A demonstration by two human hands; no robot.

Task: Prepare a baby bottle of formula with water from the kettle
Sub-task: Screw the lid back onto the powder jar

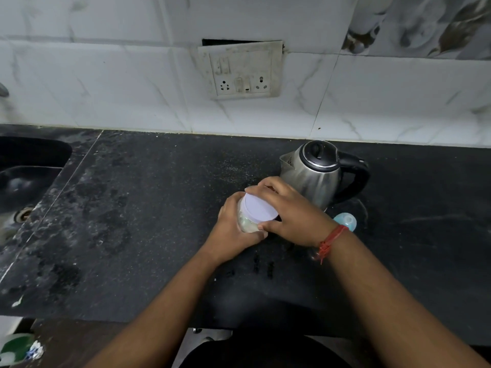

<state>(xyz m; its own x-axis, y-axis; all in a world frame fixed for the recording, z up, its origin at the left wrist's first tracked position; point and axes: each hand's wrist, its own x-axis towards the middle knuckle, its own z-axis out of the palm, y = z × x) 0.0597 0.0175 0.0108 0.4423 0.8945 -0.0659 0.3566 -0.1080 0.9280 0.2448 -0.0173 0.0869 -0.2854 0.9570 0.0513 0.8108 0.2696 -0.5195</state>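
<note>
A clear jar of pale powder (245, 221) with a white lid (259, 209) stands on the black counter (146, 221). My left hand (233, 227) wraps around the jar's body. My right hand (289, 213) grips the lid from the right, fingers curled over its rim. Just behind my hands stands a steel kettle (316, 173) with a black lid and handle, lid closed. A light blue baby bottle part (346, 221) peeks out behind my right wrist; most of it is hidden.
A dark sink (24, 176) lies at the counter's left end. A switch and socket plate (240, 70) hangs on the marble-tiled wall above. The counter's front edge runs near the bottom of the view.
</note>
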